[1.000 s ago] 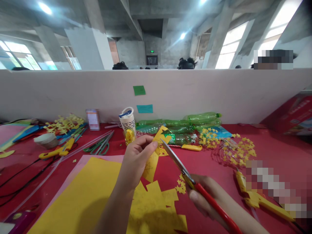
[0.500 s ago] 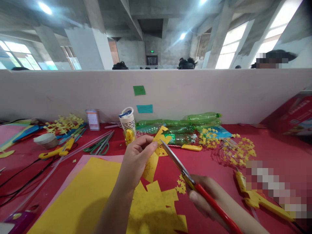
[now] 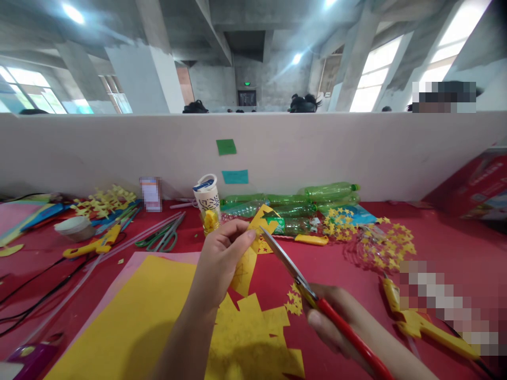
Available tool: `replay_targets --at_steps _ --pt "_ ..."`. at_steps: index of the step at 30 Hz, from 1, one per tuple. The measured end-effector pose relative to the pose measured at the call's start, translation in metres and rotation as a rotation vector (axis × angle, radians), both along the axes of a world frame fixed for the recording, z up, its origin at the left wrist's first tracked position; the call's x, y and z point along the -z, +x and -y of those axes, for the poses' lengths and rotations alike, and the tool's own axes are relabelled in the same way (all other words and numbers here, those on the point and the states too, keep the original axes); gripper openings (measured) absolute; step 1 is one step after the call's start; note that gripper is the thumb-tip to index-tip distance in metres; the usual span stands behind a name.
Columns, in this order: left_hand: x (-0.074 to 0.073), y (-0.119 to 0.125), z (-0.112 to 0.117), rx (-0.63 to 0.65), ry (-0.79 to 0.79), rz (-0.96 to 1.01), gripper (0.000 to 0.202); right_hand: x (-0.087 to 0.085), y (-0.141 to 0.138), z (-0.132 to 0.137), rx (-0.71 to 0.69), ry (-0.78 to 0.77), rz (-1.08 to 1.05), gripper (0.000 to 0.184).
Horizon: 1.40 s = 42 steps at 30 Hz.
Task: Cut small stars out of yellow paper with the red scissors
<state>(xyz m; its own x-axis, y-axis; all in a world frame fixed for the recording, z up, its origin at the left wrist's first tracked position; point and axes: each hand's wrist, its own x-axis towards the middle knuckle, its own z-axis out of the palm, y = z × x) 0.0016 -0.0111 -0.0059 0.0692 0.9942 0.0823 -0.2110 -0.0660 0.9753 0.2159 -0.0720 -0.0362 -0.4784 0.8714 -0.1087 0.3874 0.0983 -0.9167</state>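
Observation:
Between thumb and fingers, my left hand pinches a strip of yellow paper with star outlines drawn on it and notches cut in its upper end. My right hand is closed around the red handles of a pair of scissors. The blade tips meet the strip's right edge, close to my left thumb. Below lies a stack of cut yellow paper pieces. A small pile of yellow paper stars rests on the table, left of my right hand.
Yellow sheets cover the left front. Green plastic bottles, a white cup and a yellow utility knife sit behind. Glue guns lie at both sides, with star clusters at right and a pale partition at the back.
Hardly anything differs. Both hands, the scissors and the paper strip keep almost the same position.

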Motion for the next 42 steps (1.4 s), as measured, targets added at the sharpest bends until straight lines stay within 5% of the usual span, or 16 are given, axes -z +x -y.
replay_targets --at_steps 42 --pt "-0.017 0.001 0.007 -0.012 0.03 -0.095 0.009 -0.011 -0.001 -0.002 0.019 -0.025 0.026 0.06"
